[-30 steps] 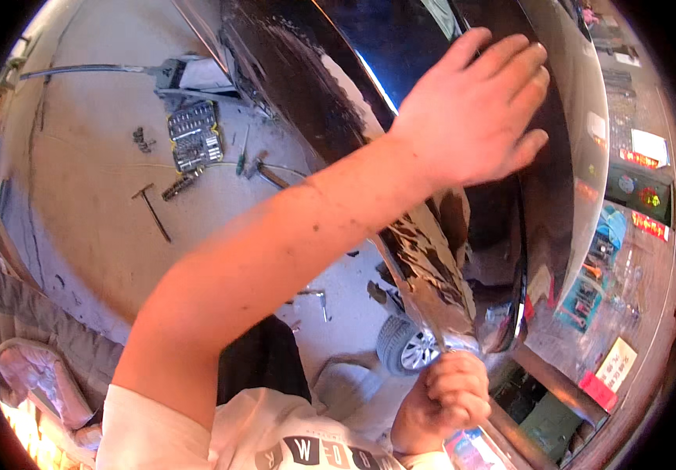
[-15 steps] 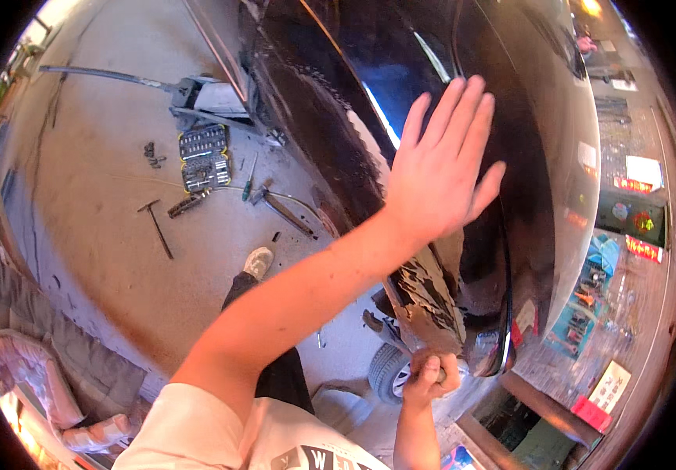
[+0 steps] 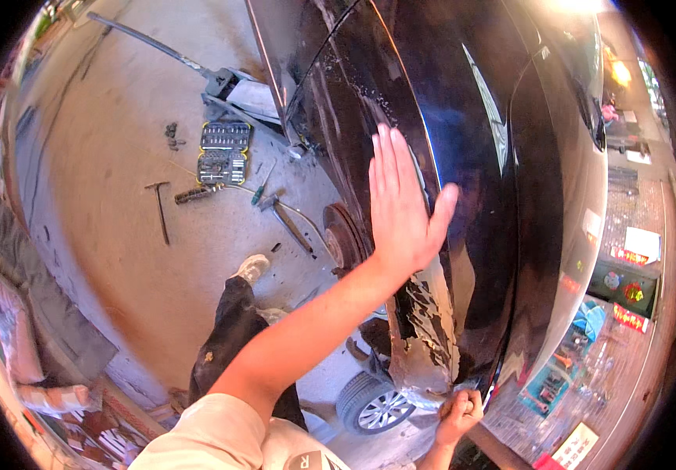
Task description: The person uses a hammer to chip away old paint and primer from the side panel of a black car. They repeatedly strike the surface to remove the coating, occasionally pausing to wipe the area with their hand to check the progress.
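A dark, glossy car body (image 3: 479, 196) stretches along my right side. My left hand (image 3: 400, 211) lies flat on its side panel, fingers straight and together, thumb apart. Below that palm the panel shows a peeling, tan and pale damaged patch (image 3: 425, 313). My right hand (image 3: 461, 411) is closed in a fist at the near lower end of this panel; what it grips is hidden. A bare brake disc (image 3: 343, 235) shows left of the panel, beneath the body.
A wheel (image 3: 373, 403) rests on the floor near my legs. Farther left are a floor jack (image 3: 252, 98), a socket set (image 3: 224, 153), a T-shaped wrench (image 3: 159, 211) and a hammer (image 3: 291, 223). A blue tool tray (image 3: 545, 388) stands at the right.
My left hand has slid left and lower along the panel. My right hand has shifted right and down, still closed. The view has turned, showing the brake disc and more of the wheel.
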